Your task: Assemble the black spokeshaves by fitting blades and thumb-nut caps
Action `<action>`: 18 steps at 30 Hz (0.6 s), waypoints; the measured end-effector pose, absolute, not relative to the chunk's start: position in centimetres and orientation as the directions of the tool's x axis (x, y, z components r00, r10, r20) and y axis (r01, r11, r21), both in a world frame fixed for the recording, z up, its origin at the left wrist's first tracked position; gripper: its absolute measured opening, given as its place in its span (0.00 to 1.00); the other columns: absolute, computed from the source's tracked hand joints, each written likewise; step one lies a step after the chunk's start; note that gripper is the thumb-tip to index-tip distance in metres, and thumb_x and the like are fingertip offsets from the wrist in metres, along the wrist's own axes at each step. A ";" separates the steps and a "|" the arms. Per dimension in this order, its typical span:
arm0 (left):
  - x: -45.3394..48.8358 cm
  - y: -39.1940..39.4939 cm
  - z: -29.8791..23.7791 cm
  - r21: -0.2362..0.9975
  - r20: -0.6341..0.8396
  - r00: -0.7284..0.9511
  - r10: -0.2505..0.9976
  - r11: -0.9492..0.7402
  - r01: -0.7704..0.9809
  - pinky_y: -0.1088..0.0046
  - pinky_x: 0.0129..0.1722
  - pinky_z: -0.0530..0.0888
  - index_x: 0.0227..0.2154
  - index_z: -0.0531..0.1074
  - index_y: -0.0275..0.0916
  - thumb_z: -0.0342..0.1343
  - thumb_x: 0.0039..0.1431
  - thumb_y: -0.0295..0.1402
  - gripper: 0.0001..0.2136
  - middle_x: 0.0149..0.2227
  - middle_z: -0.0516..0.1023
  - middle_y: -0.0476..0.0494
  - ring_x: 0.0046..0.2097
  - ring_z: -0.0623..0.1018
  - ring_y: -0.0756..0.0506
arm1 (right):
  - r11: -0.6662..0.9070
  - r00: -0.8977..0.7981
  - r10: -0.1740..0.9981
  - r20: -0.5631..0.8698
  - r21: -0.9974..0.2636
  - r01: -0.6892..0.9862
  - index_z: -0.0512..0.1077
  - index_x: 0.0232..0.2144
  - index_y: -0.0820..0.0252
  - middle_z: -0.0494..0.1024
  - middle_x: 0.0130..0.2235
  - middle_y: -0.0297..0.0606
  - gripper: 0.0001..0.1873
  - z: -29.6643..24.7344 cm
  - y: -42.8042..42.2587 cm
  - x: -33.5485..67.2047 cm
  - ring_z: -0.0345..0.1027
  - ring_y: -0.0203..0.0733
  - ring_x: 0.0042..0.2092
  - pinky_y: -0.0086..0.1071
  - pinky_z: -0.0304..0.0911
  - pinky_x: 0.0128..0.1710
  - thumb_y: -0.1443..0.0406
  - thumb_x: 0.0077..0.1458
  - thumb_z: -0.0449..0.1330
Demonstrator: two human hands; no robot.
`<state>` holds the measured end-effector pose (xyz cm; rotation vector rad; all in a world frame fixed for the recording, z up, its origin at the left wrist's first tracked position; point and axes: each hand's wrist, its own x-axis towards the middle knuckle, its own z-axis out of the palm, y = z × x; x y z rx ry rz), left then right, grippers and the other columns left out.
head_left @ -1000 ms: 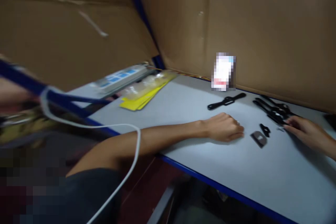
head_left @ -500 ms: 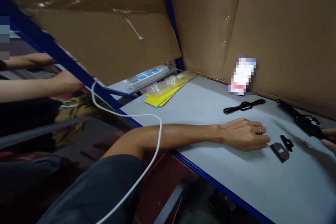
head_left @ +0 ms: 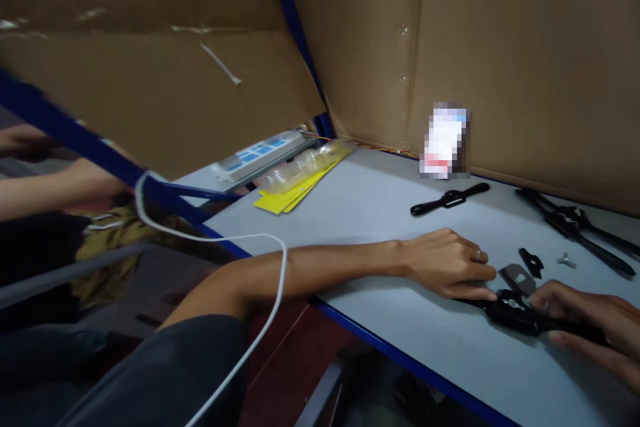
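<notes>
A black spokeshave is held low over the near part of the table, its handles pointing left and right. My right hand is closed round its right handle. My left hand, with a ring on one finger, has its fingers curled and pressed at the left handle, which it partly hides. Just behind the tool lies a flat grey blade plate. Beyond that are a small black cap piece and a silver wing screw.
Farther back lie one black spokeshave body and more spokeshaves at the right. A phone leans on the cardboard wall. Yellow cards in clear packaging and a power strip are left. A white cable crosses my arm.
My right hand has come from the right edge to the near table with a spokeshave. The left hand now meets its left handle. The view has shifted right.
</notes>
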<state>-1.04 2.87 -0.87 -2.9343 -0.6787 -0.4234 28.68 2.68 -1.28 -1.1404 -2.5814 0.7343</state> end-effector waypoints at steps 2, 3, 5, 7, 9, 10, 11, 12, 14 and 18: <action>-1.2 2.4 -0.4 0.015 0.253 0.866 0.432 -0.896 0.443 0.67 0.28 0.65 0.33 0.72 0.39 0.41 0.73 0.45 0.20 0.32 0.77 0.46 0.34 0.76 0.48 | 0.551 -0.721 0.677 -0.146 -0.548 0.629 0.72 0.37 0.45 0.79 0.36 0.43 0.08 1.4 2.3 27.7 0.74 0.50 0.36 0.41 0.69 0.34 0.52 0.61 0.57; -1.3 2.2 -0.1 0.034 0.239 0.864 0.443 -0.893 0.449 0.67 0.29 0.65 0.34 0.72 0.39 0.41 0.73 0.44 0.19 0.32 0.77 0.45 0.34 0.76 0.48 | 0.542 -0.720 0.667 -0.192 -0.537 0.646 0.70 0.36 0.48 0.78 0.34 0.39 0.08 2.5 2.1 27.1 0.73 0.47 0.34 0.39 0.67 0.33 0.54 0.62 0.56; -1.4 1.8 0.4 0.070 0.215 0.853 0.476 -0.879 0.472 0.67 0.29 0.66 0.37 0.72 0.39 0.41 0.73 0.45 0.19 0.33 0.76 0.45 0.34 0.76 0.46 | 0.534 -0.696 0.682 -0.225 -0.497 0.684 0.68 0.33 0.51 0.76 0.31 0.32 0.06 4.0 1.7 26.0 0.70 0.42 0.31 0.34 0.62 0.30 0.58 0.62 0.58; -1.5 1.5 0.7 0.104 0.201 0.847 0.493 -0.870 0.482 0.68 0.29 0.67 0.40 0.72 0.39 0.42 0.72 0.47 0.19 0.33 0.76 0.45 0.34 0.76 0.46 | 0.530 -0.672 0.705 -0.227 -0.462 0.711 0.68 0.31 0.53 0.75 0.29 0.30 0.05 4.9 1.3 25.3 0.68 0.40 0.31 0.32 0.59 0.31 0.62 0.60 0.60; -1.4 1.2 0.8 0.098 0.187 0.852 0.489 -0.872 0.479 0.68 0.27 0.66 0.40 0.72 0.39 0.43 0.71 0.50 0.21 0.33 0.76 0.45 0.32 0.75 0.46 | 0.534 -0.648 0.727 -0.228 -0.404 0.742 0.70 0.32 0.54 0.76 0.29 0.30 0.04 5.2 1.0 25.0 0.68 0.40 0.32 0.32 0.57 0.31 0.63 0.59 0.61; -1.3 1.0 0.8 0.075 0.186 0.856 0.482 -0.876 0.476 0.67 0.27 0.65 0.38 0.71 0.38 0.44 0.70 0.51 0.21 0.33 0.76 0.45 0.31 0.74 0.46 | 0.547 -0.645 0.732 -0.219 -0.376 0.748 0.70 0.32 0.55 0.76 0.30 0.31 0.04 5.3 0.9 25.0 0.68 0.40 0.32 0.32 0.57 0.32 0.64 0.59 0.62; -1.1 0.8 0.8 0.050 0.184 0.860 0.475 -0.879 0.475 0.67 0.26 0.65 0.37 0.71 0.38 0.45 0.70 0.51 0.20 0.33 0.75 0.45 0.31 0.74 0.46 | 0.566 -0.648 0.732 -0.209 -0.343 0.750 0.70 0.32 0.55 0.76 0.31 0.31 0.04 5.4 0.7 25.0 0.68 0.40 0.33 0.32 0.57 0.32 0.64 0.59 0.62; -1.0 0.6 0.7 0.024 0.180 0.865 0.469 -0.881 0.472 0.67 0.26 0.65 0.37 0.70 0.38 0.45 0.70 0.50 0.20 0.32 0.75 0.44 0.31 0.74 0.45 | 0.593 -0.659 0.727 -0.194 -0.307 0.744 0.70 0.32 0.56 0.76 0.32 0.33 0.04 5.4 0.5 25.0 0.68 0.40 0.33 0.33 0.58 0.33 0.64 0.59 0.62; -0.6 0.3 0.5 -0.020 0.180 0.864 0.470 -0.877 0.481 0.67 0.26 0.65 0.36 0.70 0.38 0.45 0.71 0.47 0.18 0.31 0.75 0.45 0.31 0.74 0.45 | 0.661 -0.700 0.698 -0.152 -0.240 0.711 0.70 0.31 0.57 0.77 0.35 0.36 0.05 5.4 0.2 24.9 0.68 0.42 0.35 0.34 0.59 0.33 0.65 0.59 0.63; -0.4 0.3 0.1 -0.050 0.220 0.852 0.474 -0.867 0.496 0.67 0.24 0.64 0.35 0.70 0.38 0.40 0.73 0.47 0.21 0.29 0.75 0.45 0.28 0.73 0.46 | 0.763 -0.791 0.612 0.004 -0.264 0.590 0.73 0.38 0.57 0.77 0.39 0.40 0.03 5.0 -0.4 24.5 0.70 0.44 0.39 0.37 0.64 0.38 0.67 0.62 0.58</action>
